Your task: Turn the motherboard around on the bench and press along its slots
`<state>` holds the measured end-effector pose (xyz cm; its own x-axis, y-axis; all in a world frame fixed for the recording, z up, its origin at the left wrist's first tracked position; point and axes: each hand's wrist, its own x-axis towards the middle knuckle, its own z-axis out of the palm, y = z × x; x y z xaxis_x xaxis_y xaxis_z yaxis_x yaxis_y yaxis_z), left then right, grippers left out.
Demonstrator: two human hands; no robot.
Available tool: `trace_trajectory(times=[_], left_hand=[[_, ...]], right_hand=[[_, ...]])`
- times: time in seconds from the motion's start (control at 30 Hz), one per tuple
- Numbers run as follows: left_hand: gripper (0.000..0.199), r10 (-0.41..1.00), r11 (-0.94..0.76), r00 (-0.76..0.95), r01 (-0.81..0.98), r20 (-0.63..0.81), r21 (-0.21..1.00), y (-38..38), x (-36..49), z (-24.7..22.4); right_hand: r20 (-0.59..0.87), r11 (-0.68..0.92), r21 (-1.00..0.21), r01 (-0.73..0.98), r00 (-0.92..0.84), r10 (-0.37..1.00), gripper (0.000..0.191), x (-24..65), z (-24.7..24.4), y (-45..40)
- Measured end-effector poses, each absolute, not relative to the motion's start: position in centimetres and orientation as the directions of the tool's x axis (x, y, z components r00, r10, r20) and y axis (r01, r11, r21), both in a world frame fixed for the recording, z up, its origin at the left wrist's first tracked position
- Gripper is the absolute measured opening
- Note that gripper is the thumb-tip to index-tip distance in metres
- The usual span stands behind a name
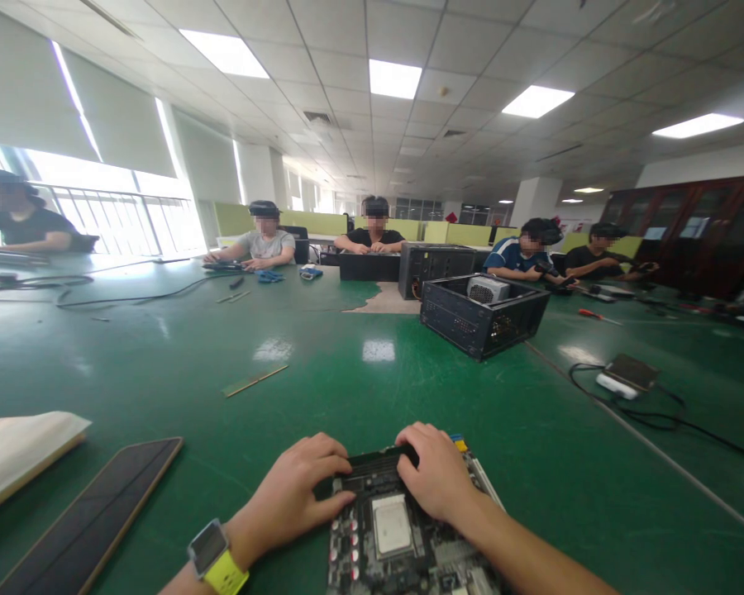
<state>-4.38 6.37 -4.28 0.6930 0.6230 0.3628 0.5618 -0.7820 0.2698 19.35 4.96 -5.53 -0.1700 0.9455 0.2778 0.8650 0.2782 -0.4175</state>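
In front of me on the green table lies a motherboard (pixel 363 521) with a square silver processor (pixel 392 526) in its socket. A thin dark strip, looking like a memory stick (pixel 381 454), runs along the slots at its far edge. At the strip's left end are the bent fingers of my left hand (pixel 303 479), thumb over the board; a yellow-strapped watch (pixel 217 555) is on that wrist. Curled over the right end is my right hand (pixel 437 475), its fingertips partly hidden. Whether the strip is fully seated, I cannot tell.
To the left lie a dark phone-like slab (pixel 99 512) and a pale packet (pixel 25 450). Ahead are a thin stick (pixel 257 381) and an open black computer case (pixel 452 321). A cabled adapter (pixel 626 376) and a screwdriver (pixel 598 316) lie right. Several people sit around the table.
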Motion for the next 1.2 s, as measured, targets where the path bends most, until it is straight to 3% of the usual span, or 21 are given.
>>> trace_trajectory(times=[0.8, 0.97, 1.07, 1.2], left_hand=[[0.017, 0.618, -0.786, 0.692, 0.553, 0.372, 0.278, 6.3, -4.4, -4.5], [0.017, 0.614, -0.789, 0.656, 0.524, 0.439, 0.32, 6.4, -4.6, -4.6], [0.014, 0.638, -0.765, 0.558, 0.541, 0.532, 0.35, 6.6, -5.0, -4.7], [0.013, 0.634, -0.752, 0.484, 0.566, 0.603, 0.337, 6.8, -5.2, -4.8]], right_hand=[[0.286, 0.284, -0.427, 0.859, -0.169, 0.943, 0.016, 19.4, -5.8, 5.1], [0.334, 0.299, -0.403, 0.865, -0.165, 0.928, 0.023, 19.2, -3.4, 4.3], [0.381, 0.413, -0.35, 0.841, -0.275, 0.883, 0.021, 17.0, -2.3, 1.8], [0.305, 0.629, -0.192, 0.753, -0.564, 0.768, 0.015, 12.7, -5.3, -2.8]])
